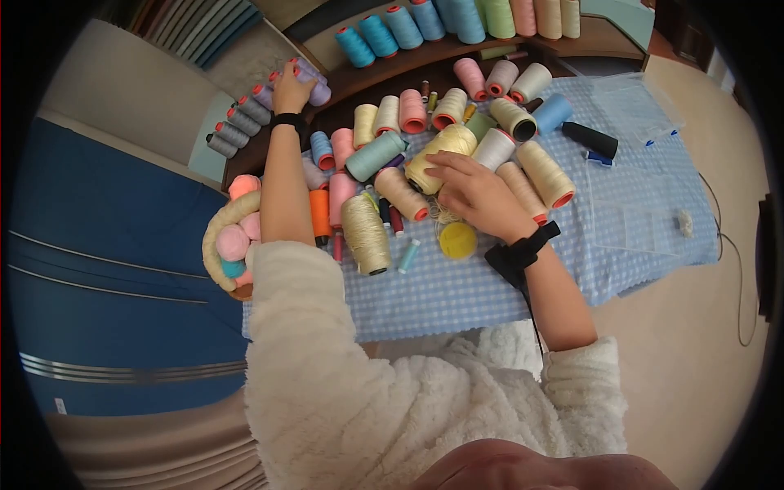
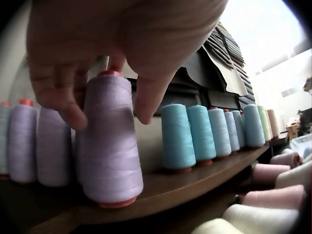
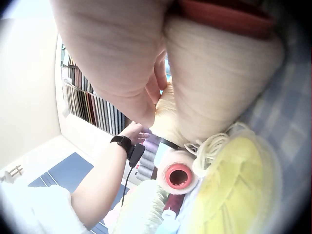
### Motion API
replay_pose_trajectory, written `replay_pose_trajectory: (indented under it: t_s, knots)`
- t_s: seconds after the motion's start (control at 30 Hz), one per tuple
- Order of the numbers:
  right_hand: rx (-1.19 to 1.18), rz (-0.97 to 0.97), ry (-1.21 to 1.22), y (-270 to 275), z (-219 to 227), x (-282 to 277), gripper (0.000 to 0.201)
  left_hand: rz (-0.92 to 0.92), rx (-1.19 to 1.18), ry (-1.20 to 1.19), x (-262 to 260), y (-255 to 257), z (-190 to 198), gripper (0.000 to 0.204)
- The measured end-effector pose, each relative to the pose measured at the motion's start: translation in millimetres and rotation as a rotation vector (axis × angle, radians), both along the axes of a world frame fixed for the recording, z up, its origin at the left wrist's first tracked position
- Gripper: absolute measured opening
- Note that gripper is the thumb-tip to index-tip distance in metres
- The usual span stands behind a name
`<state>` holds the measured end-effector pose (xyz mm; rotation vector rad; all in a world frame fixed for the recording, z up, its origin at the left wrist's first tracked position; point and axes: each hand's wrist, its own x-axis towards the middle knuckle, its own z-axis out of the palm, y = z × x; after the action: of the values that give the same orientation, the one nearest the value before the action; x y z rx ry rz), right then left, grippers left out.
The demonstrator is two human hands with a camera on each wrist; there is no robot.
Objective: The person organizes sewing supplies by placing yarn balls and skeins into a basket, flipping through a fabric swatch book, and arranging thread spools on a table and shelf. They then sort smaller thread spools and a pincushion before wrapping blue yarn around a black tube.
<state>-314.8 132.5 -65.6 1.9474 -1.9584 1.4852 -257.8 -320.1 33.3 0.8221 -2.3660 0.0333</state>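
Observation:
At the left end of the curved wooden shelf my left hand (image 1: 291,91) holds a lavender thread cone (image 2: 111,146) from above. In the left wrist view, its fingers and thumb straddle the cone's narrow top. More lavender cones (image 2: 52,151) stand beside it. My right hand (image 1: 488,200) rests on a large pale yellow thread cone (image 1: 445,151) lying on the cloth, its fingers loosely draped over the side. A beige thread cone (image 1: 402,194) lies left of that hand. Below it are a loose cream strand and a round yellow box (image 1: 457,241).
Blue cones (image 1: 377,34) and a green cone (image 1: 498,18) line the shelf (image 1: 327,90). Several cones in pink, white and cream lie on the checked cloth (image 1: 457,298). Clear plastic boxes (image 1: 629,212) sit at the right, a basket of yarn balls (image 1: 214,245) at the left.

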Motion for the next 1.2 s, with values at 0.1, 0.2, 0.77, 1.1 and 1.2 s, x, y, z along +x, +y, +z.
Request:
replay_pose_trajectory:
  t_s: [0.1, 0.2, 0.77, 1.1, 1.2]
  knots:
    - [0.018, -0.002, -0.003, -1, -1, 0, 0.043, -0.114, -0.055, -0.027, -7, -2, 4, 0.056]
    - [0.037, 0.001, -0.019, -1, 0, 1, 0.043, -0.167, -0.013, -0.029, -28, -20, 11, 0.053]
    - [0.007, -0.005, 0.009, -2, 2, 0, 0.042, -0.168, -0.261, 0.17, -118, -6, 5, 0.059]
    - [-0.002, 0.002, 0.002, -1, 2, -1, 0.041, -0.084, 0.19, -0.09, -128, -13, 16, 0.064]
    - [-0.004, -0.001, 0.001, -2, 1, 0, 0.041, -0.043, 0.115, -0.074, -123, -17, 16, 0.062]
